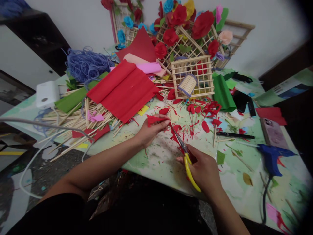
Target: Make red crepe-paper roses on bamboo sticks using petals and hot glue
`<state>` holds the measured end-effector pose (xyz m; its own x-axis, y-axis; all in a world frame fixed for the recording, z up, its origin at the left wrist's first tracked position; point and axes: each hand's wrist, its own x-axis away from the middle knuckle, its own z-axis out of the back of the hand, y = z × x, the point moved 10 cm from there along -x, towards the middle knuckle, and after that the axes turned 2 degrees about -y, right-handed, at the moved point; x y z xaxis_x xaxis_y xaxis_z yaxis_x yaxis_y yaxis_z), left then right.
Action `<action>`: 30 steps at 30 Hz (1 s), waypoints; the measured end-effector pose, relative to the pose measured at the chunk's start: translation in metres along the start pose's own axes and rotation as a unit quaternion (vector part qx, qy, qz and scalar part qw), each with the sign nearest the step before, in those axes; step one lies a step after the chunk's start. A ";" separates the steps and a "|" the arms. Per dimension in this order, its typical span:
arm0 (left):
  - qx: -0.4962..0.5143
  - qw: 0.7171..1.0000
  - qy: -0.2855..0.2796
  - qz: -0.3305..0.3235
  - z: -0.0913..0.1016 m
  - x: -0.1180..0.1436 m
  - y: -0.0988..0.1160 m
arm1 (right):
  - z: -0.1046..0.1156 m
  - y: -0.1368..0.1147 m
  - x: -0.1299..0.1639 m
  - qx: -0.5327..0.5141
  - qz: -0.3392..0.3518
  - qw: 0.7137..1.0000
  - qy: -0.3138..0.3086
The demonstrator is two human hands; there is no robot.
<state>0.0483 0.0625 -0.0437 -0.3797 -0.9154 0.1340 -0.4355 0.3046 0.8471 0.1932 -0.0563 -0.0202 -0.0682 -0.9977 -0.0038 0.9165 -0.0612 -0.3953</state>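
My left hand (153,130) pinches a small folded piece of red crepe paper (154,120) above the table. In my right hand (203,166) is a pair of scissors (187,166) with yellow handles, its blades pointing up and left. The blade tips reach the edge of the red paper by my left fingertips; whether they touch it I cannot tell. Red cut petals (205,126) and thin red scraps lie on the table beyond both hands. A large red crepe sheet (124,88) rests on a heap of thin sticks to the left.
A blue glue gun (272,156) with its cord lies at right, near a phone (274,132) and a black pen (235,135). Stick lattices with paper flowers (179,14) stand at the back. Blue yarn (86,64) and a white box (47,94) are at left.
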 end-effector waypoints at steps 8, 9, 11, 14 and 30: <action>0.018 0.999 0.006 0.050 0.000 0.001 -0.010 | 0.000 0.001 0.002 -0.004 -0.017 1.000 -0.014; 0.022 0.998 0.004 0.058 -0.001 0.002 -0.012 | 0.000 0.002 0.002 -0.005 -0.019 1.000 -0.016; 0.026 0.997 -0.003 0.068 -0.003 0.003 -0.014 | 0.000 0.003 0.001 -0.005 -0.021 1.000 -0.019; 0.034 0.997 -0.004 0.072 -0.004 0.003 -0.015 | 0.000 0.002 0.000 -0.002 -0.021 1.000 -0.022; 0.036 0.996 -0.015 0.082 -0.005 0.004 -0.016 | -0.002 0.000 -0.002 0.010 -0.008 1.000 -0.019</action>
<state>0.0580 0.0530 -0.0546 -0.4735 -0.8440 0.2518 -0.4221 0.4683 0.7762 0.1926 -0.0545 -0.0222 -0.0688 -0.9969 0.0372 0.9235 -0.0777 -0.3757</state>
